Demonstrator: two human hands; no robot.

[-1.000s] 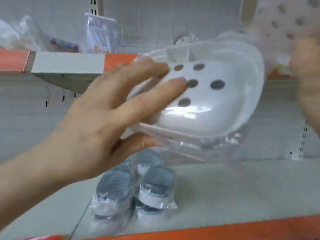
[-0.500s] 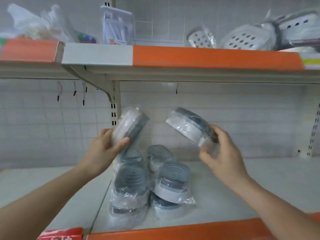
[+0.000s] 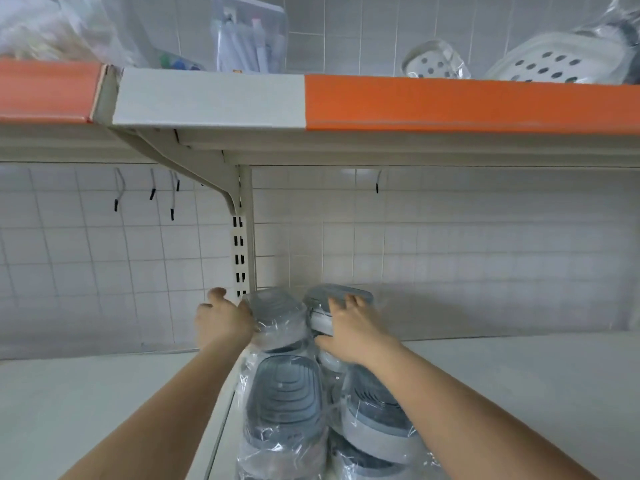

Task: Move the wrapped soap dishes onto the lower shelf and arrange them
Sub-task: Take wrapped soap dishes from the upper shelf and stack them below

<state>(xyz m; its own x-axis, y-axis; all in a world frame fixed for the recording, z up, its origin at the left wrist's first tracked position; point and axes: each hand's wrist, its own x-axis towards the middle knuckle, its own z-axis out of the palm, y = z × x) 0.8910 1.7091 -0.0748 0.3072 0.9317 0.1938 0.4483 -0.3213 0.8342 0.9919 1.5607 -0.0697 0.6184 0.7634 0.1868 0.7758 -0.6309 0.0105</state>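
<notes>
Nearest the camera, wrapped grey soap dishes [image 3: 282, 403] already lie stacked in two rows on the lower shelf [image 3: 519, 393]; about four show there, though overlapping film makes the count uncertain. Behind them, the left hand [image 3: 221, 322] curls round a fifth dish [image 3: 277, 315] and the right hand [image 3: 349, 329] grips a sixth [image 3: 341, 297], both at the back of the pile. Farther up, two white perforated dishes [image 3: 543, 64] sit on the upper shelf [image 3: 450, 102], so by this view moving and tidying remain unfinished.
</notes>
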